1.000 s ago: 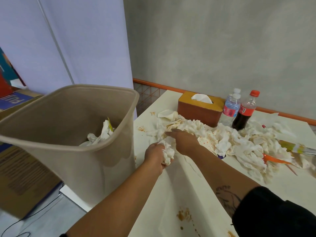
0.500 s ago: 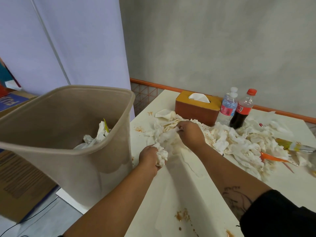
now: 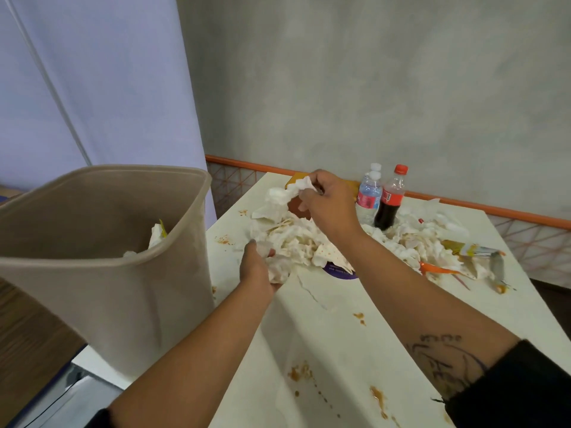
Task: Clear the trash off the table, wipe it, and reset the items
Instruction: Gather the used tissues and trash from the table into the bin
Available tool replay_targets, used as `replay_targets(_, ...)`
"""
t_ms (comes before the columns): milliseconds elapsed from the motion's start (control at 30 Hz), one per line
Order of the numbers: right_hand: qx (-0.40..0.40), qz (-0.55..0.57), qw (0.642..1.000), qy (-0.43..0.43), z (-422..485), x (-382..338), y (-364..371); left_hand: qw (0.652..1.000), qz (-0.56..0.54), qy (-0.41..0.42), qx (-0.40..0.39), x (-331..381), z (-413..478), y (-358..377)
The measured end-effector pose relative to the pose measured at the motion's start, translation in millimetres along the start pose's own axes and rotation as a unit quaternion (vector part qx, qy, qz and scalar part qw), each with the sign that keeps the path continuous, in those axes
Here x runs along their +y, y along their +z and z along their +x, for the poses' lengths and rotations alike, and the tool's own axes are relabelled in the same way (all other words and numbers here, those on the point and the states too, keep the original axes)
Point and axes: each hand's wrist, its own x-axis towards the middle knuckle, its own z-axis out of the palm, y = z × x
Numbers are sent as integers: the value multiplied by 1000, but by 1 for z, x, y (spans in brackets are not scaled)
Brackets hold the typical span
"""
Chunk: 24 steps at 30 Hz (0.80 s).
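Left hand [image 3: 258, 268]: low over the counter [image 3: 340, 335], at the near left edge of the heap of used tissues [image 3: 302, 239]. Its fingers [image 3: 251, 247] are curled round a wad of tissue [image 3: 278, 268], which touches the heap.

Right hand [image 3: 329, 205]: raised above the far side of the heap. The fingers pinch a crumpled tissue [image 3: 290, 191], which hangs from the hand towards the paper below; whether its lower end is clear of the heap cannot be told.

Heap: white tissues, many spotted with orange-red sauce, spread across the middle of the counter from the left hand towards the right edge. A purple disc [image 3: 338, 272] shows at its near edge. An orange utensil [image 3: 438, 269] lies at its right side, near a yellow-labelled tube [image 3: 466, 249] lying on its side.

Trash bin [image 3: 108, 273]: beige, open-topped, standing just beside the counter's left edge. Crumpled tissues [image 3: 156, 237] lie inside it.

Far end of the counter: a water bottle [image 3: 367, 196] and a cola bottle [image 3: 391, 199] with a red cap stand upright, touching or nearly so. A brown tissue box [image 3: 296, 208] is mostly hidden behind the right hand.

Surface condition: sauce stains [image 3: 299, 372] mark the near counter, with smaller spots near the bin.
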Motion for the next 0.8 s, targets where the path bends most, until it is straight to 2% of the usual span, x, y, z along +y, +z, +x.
replay_targets(67, 1, -4, 1000, -2, -3, -7, -8, 999, -23, -7, -23, 1, -4, 3)
replay_targets(133, -34, -41, 999, -4, -6, -7, -13, 999, -21, 2, -41, 2, -6, 6)
replay_targets(267, -105, -192, 975, -51, -20, 1, -20, 993, 30, 18, -110, 5, -11, 14)
replay_targets(367, -122, -315, 935, -107, -29, 8, -18, 990, 85, 53, -103, 5, -26, 24)
replay_targets(433, -108, -329, 928, -137, -32, 7, -16, 985, 121, 91, -86, 5, -33, 30)
replay_targets(500, -95, -266, 948, -148, -36, -1, -13, 975, 136, 164, -55, 8, -44, 39)
replay_targets(600, -72, -96, 983, -137, -43, -30, -7, 950, 124, 283, -48, 22, -71, 55)
replay_targets(733, -33, 66, 991, -110, -43, -80, 6, 913, 118, 387, -56, 56, -111, 74)
replay_targets(800, -23, 111, 990, -80, -34, -101, 14, 912, 96, 394, -68, 76, -134, 78)
